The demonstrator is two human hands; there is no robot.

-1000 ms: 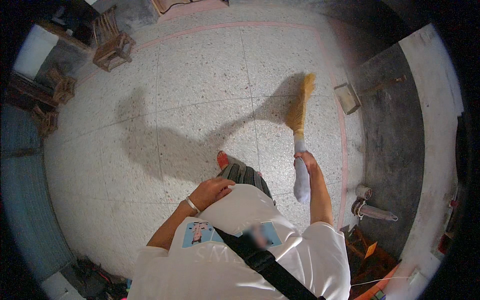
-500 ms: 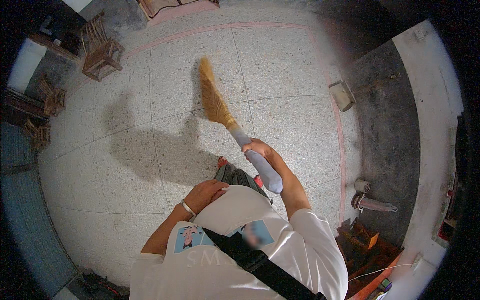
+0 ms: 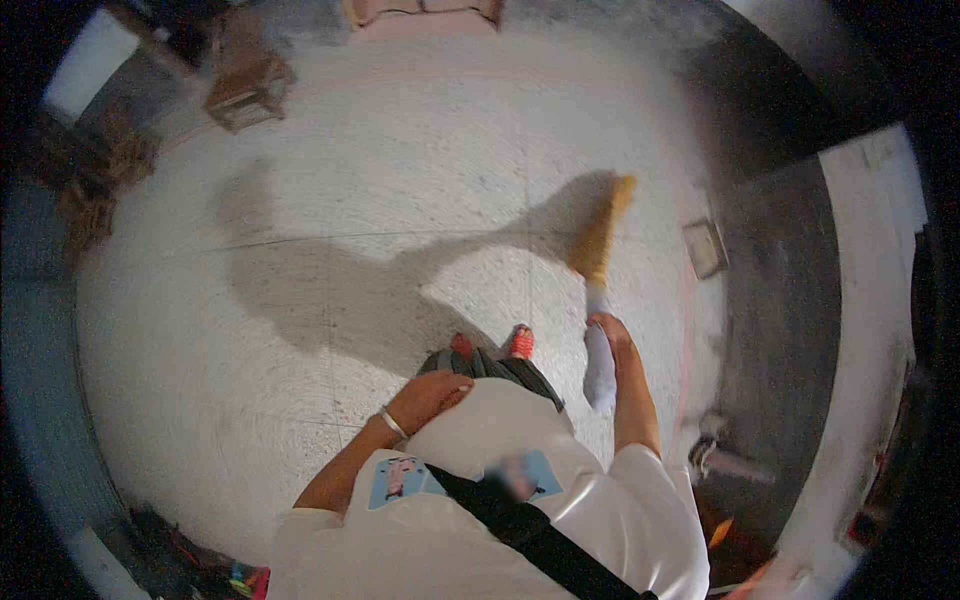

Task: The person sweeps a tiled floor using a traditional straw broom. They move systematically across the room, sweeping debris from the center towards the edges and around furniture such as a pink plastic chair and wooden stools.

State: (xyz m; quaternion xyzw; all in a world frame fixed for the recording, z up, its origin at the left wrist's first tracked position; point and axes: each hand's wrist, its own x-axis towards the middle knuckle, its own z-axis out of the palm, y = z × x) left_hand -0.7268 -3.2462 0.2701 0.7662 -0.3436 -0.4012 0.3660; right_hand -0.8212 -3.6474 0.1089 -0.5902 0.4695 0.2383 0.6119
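Observation:
My right hand [image 3: 613, 331] is wrapped round the pale grey handle of a hand broom [image 3: 597, 245]. Its yellow bristles point away from me, over the speckled floor to the right, and cast a long shadow leftward. I cannot tell whether the bristle tips touch the floor. The thick rear end of the handle lies alongside my right forearm. Against the front of my white shirt [image 3: 480, 420] rests my left hand [image 3: 430, 398], fingers laid flat and holding nothing. A white band circles that wrist.
My feet in red sandals [image 3: 522, 342] stand just ahead. Wooden chairs [image 3: 250, 95] line the far left. A small box-like object [image 3: 706, 249] sits by the right wall. Nearer on that side is a blurred pinkish bundle [image 3: 735, 462].
My right hand has swung the broom to the right, and its bristles have turned from up-left to up-right. My left hand stays on my shirt. The whole view has shifted and blurred.

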